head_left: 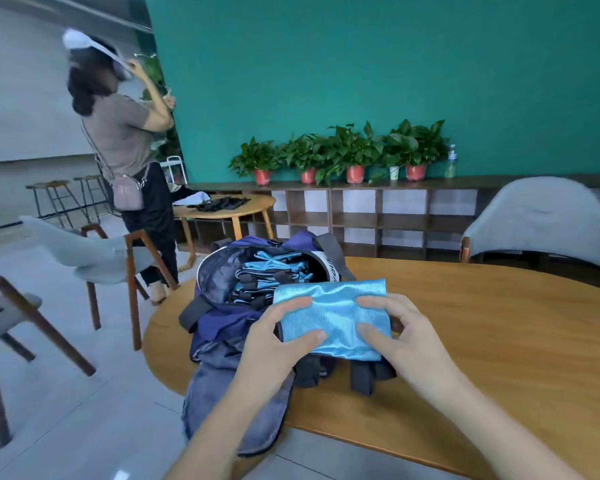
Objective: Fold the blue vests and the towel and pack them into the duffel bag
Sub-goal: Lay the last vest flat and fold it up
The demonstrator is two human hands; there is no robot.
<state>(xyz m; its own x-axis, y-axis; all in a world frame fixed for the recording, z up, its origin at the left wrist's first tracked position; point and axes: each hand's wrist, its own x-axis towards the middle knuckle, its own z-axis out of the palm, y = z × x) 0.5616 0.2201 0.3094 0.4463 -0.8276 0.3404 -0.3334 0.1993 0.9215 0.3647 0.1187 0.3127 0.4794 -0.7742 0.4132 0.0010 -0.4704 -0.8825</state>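
Note:
A folded shiny blue vest (pixel 336 315) hangs just over the near edge of the open dark blue duffel bag (pixel 219 327). My left hand (pixel 278 336) grips its left side, thumb and a finger on top. My right hand (pixel 400 332) holds its right side the same way. Inside the bag lie several folded blue vests (pixel 274 277) with black straps. The bag sits at the left end of the wooden table (pixel 482 341). A grey denim-like cloth (pixel 222 407) hangs off the table edge under the bag. I see no towel.
A person stands at the back left beside a small round table (pixel 229 206). Wooden chairs (pixel 118 265) stand to the left on the tiled floor. A grey chair (pixel 541 220) is behind the table on the right. Potted plants (pixel 343 154) line a shelf.

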